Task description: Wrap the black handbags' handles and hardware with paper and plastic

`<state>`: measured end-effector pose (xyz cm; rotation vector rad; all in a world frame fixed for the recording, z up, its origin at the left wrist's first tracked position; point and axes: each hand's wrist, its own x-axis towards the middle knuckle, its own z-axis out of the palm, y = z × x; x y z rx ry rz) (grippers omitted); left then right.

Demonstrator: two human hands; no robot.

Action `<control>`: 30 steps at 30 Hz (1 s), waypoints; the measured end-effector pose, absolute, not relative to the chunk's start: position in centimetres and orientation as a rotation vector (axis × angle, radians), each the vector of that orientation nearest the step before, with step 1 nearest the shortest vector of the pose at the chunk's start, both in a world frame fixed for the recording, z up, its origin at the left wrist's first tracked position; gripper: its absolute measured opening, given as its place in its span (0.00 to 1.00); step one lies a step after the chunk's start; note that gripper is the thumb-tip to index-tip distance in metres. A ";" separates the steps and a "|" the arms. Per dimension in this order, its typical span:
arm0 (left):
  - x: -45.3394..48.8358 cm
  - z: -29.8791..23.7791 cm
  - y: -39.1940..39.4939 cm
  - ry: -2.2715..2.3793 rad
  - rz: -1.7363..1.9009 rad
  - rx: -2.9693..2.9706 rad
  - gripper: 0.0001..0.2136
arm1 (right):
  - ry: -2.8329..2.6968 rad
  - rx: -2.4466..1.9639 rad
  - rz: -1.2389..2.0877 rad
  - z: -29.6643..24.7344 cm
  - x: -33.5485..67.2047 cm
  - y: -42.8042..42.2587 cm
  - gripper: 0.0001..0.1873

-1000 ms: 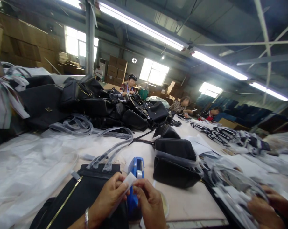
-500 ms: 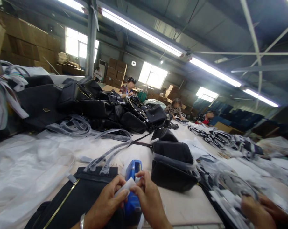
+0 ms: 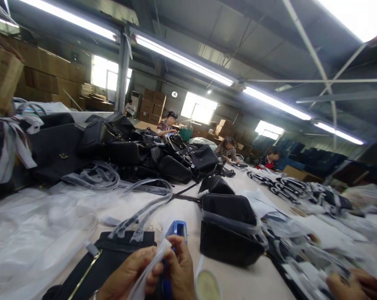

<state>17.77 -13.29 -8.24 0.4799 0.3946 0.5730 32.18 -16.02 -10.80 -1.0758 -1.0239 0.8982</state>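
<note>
A pale, translucent strip (image 3: 150,270), folded lengthwise and looking like plastic film, runs up from the bottom edge between my hands. My left hand (image 3: 128,268) is closed around it from the left. On the other side, my right hand (image 3: 180,266) pinches near its upper end. Right behind my fingers stands a blue tape dispenser (image 3: 177,228), its lower part mostly hidden. Under and left of my left hand lies a black bag (image 3: 96,250) with a gold zipper and film-wrapped handles (image 3: 141,210). A round yellowish object with a white rim (image 3: 208,285) sits beside my right hand.
A black bag with film around it (image 3: 230,237) stands right of the dispenser. Black bags (image 3: 132,152) are heaped behind. Crumpled white film (image 3: 35,233) covers the left side. A co-worker's hands (image 3: 350,283) handle wrapped straps at lower right; other people sit farther back.
My hands have drawn closer together and lower, and more of the strip now shows, tilted upward. The round yellowish object has come into sight. The whole view has tipped slightly upward.
</note>
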 end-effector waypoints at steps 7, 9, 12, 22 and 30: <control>17.0 -7.9 -12.8 0.310 0.530 0.340 0.08 | -1.112 -0.955 1.137 -10.1 32.4 -15.0 0.18; 17.0 -7.9 -12.9 0.340 0.562 0.378 0.09 | -1.167 -1.014 1.127 -9.7 32.8 -15.0 0.17; 17.6 -8.1 -13.0 0.424 0.677 0.561 0.13 | -1.208 -1.146 1.040 -9.0 33.5 -15.3 0.19; 18.8 -8.3 -14.9 0.696 0.945 1.348 0.14 | -1.395 -1.367 0.932 -5.5 32.9 -17.5 0.12; 18.7 -8.6 -14.9 0.749 0.881 1.317 0.17 | -1.391 -1.433 0.803 -6.8 32.5 -16.1 0.12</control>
